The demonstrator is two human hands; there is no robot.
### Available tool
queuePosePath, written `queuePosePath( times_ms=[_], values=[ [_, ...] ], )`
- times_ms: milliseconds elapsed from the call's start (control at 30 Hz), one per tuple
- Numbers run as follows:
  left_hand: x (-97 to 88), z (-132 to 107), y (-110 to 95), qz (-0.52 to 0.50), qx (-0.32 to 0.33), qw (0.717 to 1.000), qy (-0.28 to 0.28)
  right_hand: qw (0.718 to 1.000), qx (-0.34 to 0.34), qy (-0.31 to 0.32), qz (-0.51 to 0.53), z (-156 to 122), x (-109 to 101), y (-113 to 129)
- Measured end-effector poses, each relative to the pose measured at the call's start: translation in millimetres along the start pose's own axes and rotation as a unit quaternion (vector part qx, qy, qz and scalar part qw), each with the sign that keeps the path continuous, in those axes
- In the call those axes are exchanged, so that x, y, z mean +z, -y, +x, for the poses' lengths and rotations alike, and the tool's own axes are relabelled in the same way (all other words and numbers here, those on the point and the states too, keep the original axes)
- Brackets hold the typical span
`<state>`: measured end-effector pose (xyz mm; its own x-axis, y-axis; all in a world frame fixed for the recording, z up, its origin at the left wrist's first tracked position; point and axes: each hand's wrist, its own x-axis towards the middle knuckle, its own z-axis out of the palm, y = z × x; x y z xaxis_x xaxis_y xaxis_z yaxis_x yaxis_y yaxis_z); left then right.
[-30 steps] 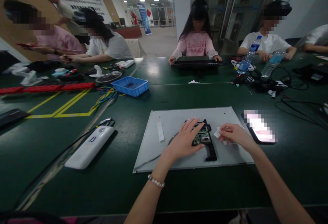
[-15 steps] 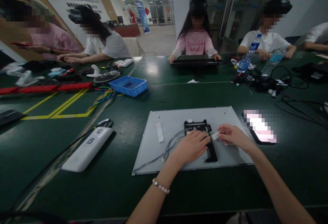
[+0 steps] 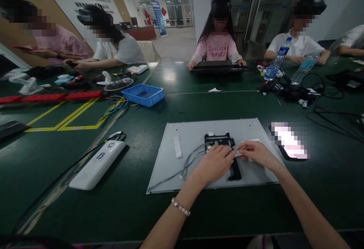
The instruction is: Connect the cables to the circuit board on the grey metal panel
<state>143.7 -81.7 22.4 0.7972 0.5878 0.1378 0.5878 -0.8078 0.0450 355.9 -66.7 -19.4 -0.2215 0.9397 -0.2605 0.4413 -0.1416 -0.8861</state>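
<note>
A pale metal panel [image 3: 160, 158] lies flat on the table, its back facing up. On it sits a black bracket [image 3: 235, 172] with a green circuit board [image 3: 209, 148] partly hidden under my hand. My left hand [image 3: 216, 161] rests over the bracket, fingers curled across its right side. Close beside those fingertips, my right hand [image 3: 257, 153] pinches a small white strip [image 3: 239, 152] that looks like tape. Grey cables [image 3: 189, 161] curve left from the board. Another white strip [image 3: 177, 147] is on the panel's left part.
To the left lies a white power bank [image 3: 98, 165] with a black cable. A phone [image 3: 290, 142] is right of the panel. Beyond are a blue tray [image 3: 144, 96], tangled black cables [image 3: 295, 95] and two water bottles [image 3: 278, 59]. Several people sit around the table.
My right hand has shifted slightly left and down, bringing the white strip against the bracket's right edge by my left fingertips. My left hand has barely moved.
</note>
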Motion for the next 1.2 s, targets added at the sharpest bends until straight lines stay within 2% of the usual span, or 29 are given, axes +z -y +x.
queuePosePath(
  times_ms=[233,567,767,967,1100,1200],
  values=[
    [5.4,4,-5,-0.003,0.001,1.0,-0.002,0.999,-0.042,-0.021,0.001,2,6,-9],
    [8.5,4,-5,-0.008,0.003,1.0,-0.012,0.983,-0.1,-0.062,-0.143,-3,9,4],
    [8.6,4,-5,0.002,0.002,1.0,-0.018,0.958,-0.156,-0.099,-0.218,-3,8,3],
    [9.3,4,-6,0.004,0.006,1.0,-0.019,0.966,-0.17,-0.056,-0.188,-4,8,5],
    [4.4,3,-6,-0.003,-0.017,0.999,-0.037,0.971,-0.165,-0.083,-0.154,-5,5,6],
    [-5.0,-1,11,-0.025,-0.085,0.993,-0.083,0.968,-0.17,-0.114,-0.143,-6,3,7]
  ],
)
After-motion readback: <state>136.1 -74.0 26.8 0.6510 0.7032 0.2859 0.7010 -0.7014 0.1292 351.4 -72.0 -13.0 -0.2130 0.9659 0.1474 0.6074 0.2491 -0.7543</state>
